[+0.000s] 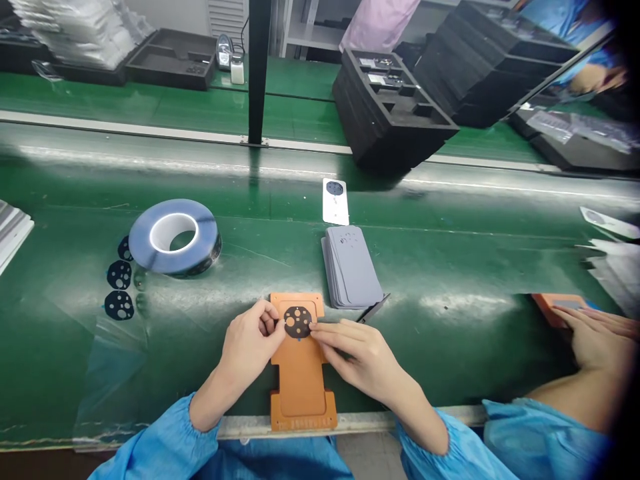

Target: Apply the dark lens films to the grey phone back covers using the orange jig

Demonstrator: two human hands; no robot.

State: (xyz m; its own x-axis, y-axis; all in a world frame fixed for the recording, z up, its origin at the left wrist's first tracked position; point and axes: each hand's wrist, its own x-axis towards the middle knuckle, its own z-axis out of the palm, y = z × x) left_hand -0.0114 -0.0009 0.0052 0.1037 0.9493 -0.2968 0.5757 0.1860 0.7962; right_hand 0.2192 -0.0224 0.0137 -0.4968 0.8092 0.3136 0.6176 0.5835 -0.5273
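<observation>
An orange fixture (303,383) lies at the front edge of the green table. Over its upper part is a round black sticker (299,323) with several holes. My left hand (253,340) pinches the sticker's left edge with curled fingers. At the right edge of the same sticker, the fingertips of my right hand (360,353) are pressed together. Behind my right hand stands a stack of grey plates (355,267), with dark tweezers (374,309) at its lower right corner.
A blue tape roll (175,237) sits at left beside black stickers (119,305) on clear film. A white card (335,201) lies behind the grey stack. Black foam trays (393,113) stand farther back. At right, another person's hands (597,333) touch an orange fixture (555,308).
</observation>
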